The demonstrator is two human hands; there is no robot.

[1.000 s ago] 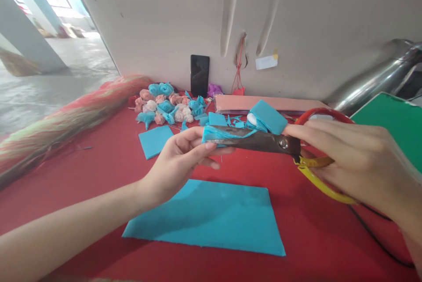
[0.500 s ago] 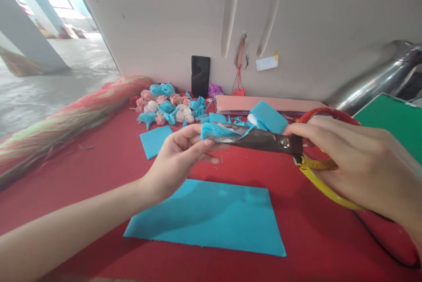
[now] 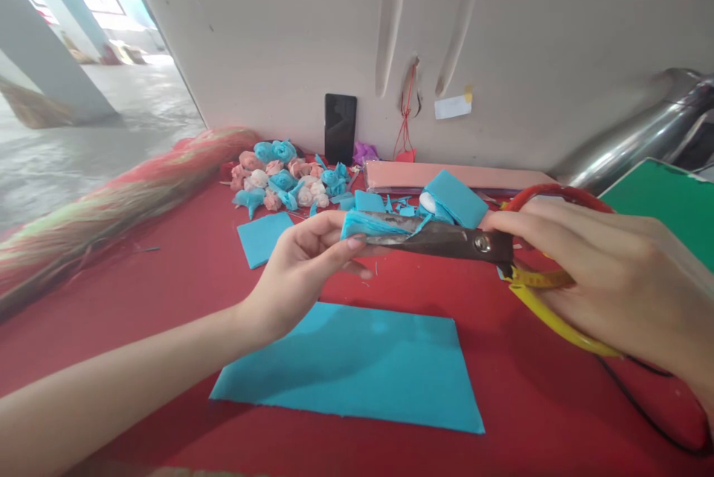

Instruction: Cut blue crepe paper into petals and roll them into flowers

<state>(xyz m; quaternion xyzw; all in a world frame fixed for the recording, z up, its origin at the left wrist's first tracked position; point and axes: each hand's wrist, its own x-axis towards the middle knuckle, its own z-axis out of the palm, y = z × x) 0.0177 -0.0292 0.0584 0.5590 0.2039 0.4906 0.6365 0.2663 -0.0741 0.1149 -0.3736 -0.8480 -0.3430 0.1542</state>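
My left hand (image 3: 312, 261) pinches a small folded stack of blue paper (image 3: 362, 225) between thumb and fingers, above the red tabletop. In my right hand (image 3: 602, 269) are large scissors (image 3: 457, 241) with a red and a yellow handle. Their dark blades point left and lie across the folded paper, nearly closed, with a thin blue strip hanging over the blade. Below the hands a big blue sheet (image 3: 357, 373) lies flat. A smaller blue square (image 3: 263, 239) rests behind my left wrist.
Pink, white and blue paper flowers (image 3: 284, 179) are heaped behind my left hand, beside an upright black phone (image 3: 340, 127). Farther right are a blue pad (image 3: 456, 198), a long pink pack (image 3: 451, 176) and a green board (image 3: 663, 209). Straw-like fibres (image 3: 111, 216) lie at left.
The scissor blades have closed slightly on the folded paper. Both hands have stayed almost where they were.
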